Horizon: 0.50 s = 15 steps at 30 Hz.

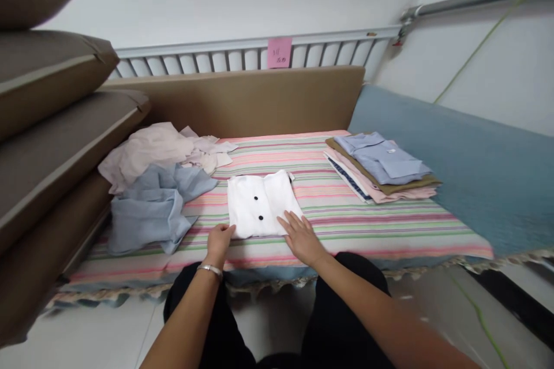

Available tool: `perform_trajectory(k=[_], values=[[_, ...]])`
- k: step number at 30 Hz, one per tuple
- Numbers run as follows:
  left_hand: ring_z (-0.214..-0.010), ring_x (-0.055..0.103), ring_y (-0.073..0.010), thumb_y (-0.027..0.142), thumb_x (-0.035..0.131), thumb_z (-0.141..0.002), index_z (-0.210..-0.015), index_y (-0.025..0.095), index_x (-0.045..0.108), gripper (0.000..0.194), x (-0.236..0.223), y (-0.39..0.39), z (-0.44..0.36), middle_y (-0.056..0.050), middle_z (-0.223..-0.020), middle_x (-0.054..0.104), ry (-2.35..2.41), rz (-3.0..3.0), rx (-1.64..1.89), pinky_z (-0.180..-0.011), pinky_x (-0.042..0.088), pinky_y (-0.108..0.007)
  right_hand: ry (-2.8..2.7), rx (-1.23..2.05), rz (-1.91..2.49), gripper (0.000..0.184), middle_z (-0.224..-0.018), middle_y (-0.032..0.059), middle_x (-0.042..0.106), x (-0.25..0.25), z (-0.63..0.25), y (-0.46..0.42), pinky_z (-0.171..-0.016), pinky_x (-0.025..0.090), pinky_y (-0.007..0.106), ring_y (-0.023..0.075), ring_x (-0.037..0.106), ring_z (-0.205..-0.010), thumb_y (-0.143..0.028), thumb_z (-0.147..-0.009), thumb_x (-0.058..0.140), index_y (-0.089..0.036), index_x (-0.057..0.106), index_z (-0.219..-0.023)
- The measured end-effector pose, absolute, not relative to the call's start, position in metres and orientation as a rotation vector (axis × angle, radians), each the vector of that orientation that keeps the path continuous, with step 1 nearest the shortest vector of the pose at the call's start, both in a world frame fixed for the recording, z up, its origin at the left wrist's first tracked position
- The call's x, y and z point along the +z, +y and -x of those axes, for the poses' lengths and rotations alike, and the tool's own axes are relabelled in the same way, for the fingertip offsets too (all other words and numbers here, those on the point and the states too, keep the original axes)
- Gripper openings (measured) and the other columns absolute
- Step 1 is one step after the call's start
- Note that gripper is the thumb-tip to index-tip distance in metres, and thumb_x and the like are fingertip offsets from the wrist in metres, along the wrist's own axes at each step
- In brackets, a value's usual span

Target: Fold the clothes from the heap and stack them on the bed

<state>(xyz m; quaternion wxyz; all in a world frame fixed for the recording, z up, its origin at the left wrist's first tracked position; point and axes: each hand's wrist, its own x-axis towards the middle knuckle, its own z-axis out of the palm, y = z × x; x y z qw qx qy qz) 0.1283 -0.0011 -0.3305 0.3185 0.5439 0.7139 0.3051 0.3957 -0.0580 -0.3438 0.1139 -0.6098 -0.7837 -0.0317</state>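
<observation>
A white shirt (268, 199) with dark buttons lies folded into a flat rectangle in front of me. My left hand (219, 242), with a silver bracelet at the wrist, is at its near left corner, fingers closed on the edge. Spread flat, my right hand (303, 237) rests on the near right part of the shirt. The shirt lies on a striped cloth (259, 155) in pink, green and white.
Left of the shirt are a rumpled light blue garment (151, 207) and a pale pink one (151, 153). At the right is a stack of folded clothes (383, 161). Brown cushions (56, 155) tower at the left edge. Behind stands a brown board (255, 101) before a radiator (208, 62).
</observation>
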Motion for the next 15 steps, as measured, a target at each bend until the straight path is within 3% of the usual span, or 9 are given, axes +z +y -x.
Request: perform_trajectory(k=[7,11,15], values=[[-0.061,0.058,-0.0219,0.036,0.056,-0.068,-0.061,0.019,0.061,0.019,-0.329,-0.007,-0.126,-0.006,-0.063,0.065,1.957,-1.521,0.803,-0.058,0.036,-0.03,-2.245,0.124,1.787,0.052,-0.15,0.007,0.028,-0.329,-0.395,-0.061,-0.111,0.017,0.048,0.023,0.022,-0.139,-0.029,-0.088,0.043,-0.028,0.036,-0.14],[-0.073,0.062,-0.0227,0.035,0.051,-0.074,-0.078,0.017,0.064,0.022,-0.323,0.005,-0.126,-0.009,-0.078,0.07,1.986,-1.51,0.86,-0.065,0.041,-0.031,-2.046,0.357,1.714,0.044,-0.132,0.0097,0.054,-0.312,-0.41,-0.047,-0.104,0.034,0.041,0.023,0.046,-0.124,-0.041,-0.086,0.046,-0.022,0.055,-0.125],[-0.078,0.063,-0.0198,0.031,0.051,-0.079,-0.081,0.016,0.066,0.021,-0.317,0.039,-0.125,-0.008,-0.081,0.07,1.989,-1.481,0.885,-0.07,0.045,-0.03,-1.6,0.444,1.761,0.034,-0.106,0.0098,0.068,-0.302,-0.43,-0.004,-0.088,0.046,0.033,0.0202,0.062,-0.097,-0.033,-0.084,0.045,-0.018,0.066,-0.106]])
